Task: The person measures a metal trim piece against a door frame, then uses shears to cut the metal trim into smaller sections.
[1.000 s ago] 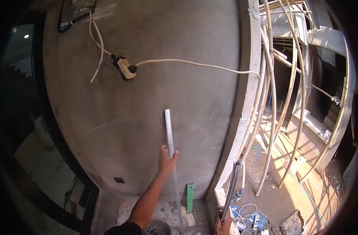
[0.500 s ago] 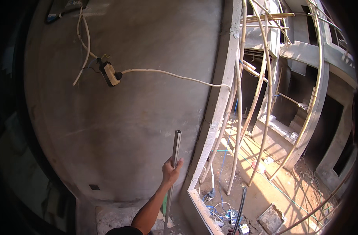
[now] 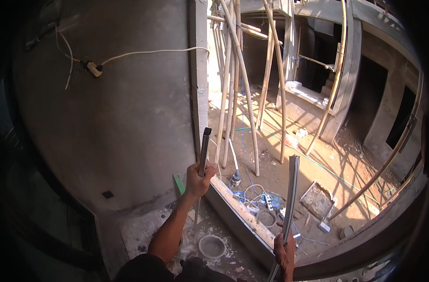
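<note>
My left hand is closed around a slim dark metal profile, held upright near the edge of the grey wall. Its lower end runs down toward the floor. At the lower right, my right hand grips a longer grey metal profile, ridged along its length and leaning slightly. That profile stands in front of the wall opening, and its bottom end leaves the picture. Between my arms, a round grey basin rests on the stained floor.
A low sill borders the opening, with bamboo poles standing outside. Cables and a white power strip lie beyond it. A socket with a plug hangs on the plastered wall. A green strip leans in the corner.
The view has swung right and down. My right hand has come into sight, gripping the second profile. My left hand still holds its profile, now nearer the wall's edge.
</note>
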A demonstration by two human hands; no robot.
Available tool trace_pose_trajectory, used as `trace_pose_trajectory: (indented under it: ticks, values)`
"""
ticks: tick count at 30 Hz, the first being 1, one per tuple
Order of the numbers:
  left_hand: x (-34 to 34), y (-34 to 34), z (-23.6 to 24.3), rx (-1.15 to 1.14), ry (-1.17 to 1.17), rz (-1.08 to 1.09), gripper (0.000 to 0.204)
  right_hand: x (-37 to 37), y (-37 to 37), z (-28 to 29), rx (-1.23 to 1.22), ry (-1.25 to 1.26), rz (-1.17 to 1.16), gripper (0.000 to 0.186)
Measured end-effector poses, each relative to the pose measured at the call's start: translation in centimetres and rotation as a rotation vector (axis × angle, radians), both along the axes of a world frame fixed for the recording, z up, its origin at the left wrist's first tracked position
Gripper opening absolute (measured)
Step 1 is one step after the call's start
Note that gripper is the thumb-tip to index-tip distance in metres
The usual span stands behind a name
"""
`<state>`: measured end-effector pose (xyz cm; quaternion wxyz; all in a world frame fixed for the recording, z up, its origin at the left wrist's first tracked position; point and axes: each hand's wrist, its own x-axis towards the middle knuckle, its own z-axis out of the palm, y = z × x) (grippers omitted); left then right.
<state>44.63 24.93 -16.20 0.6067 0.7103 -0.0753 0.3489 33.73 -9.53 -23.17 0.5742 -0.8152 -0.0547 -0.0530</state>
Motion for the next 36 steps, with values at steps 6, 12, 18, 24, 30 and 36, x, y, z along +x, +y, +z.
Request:
trace_pose_trajectory:
  ticks: [6, 12, 18, 24, 30, 36]
  values:
    - [-3.2, -7.3, -1.7, 0.129, 0.013, -0.068, 0.045, -5.8, -7.5, 0.3, 0.043, 0.080, -0.045, 0.064]
    - [-5.1, -11.6, -2.1, 0.192, 0.063, -0.279, 0.046, -7.8, -10.2, 0.1, 0.069, 0.121, -0.115, 0.064]
    - [-5.7, -14.2, -6.6, 0.336, 0.114, -0.447, 0.019, -7.5, -11.9, -1.2, 0.206, 0.221, -0.126, 0.078]
    - [-6.5, -13.1, -13.4, 0.505, 0.199, -0.420, 0.028, -5.7, -12.1, -0.7, 0.257, 0.286, -0.077, 0.074]
    - [-8.7, -13.2, -19.0, 0.613, 0.288, -0.517, 0.021, -4.2, -10.9, 0.1, 0.265, 0.413, 0.186, 0.095]
    - [-12.1, -16.0, -22.1, 0.636, 0.315, -0.461, 0.029, -4.2, -9.2, 0.5, 0.118, 0.345, 0.331, 0.106]
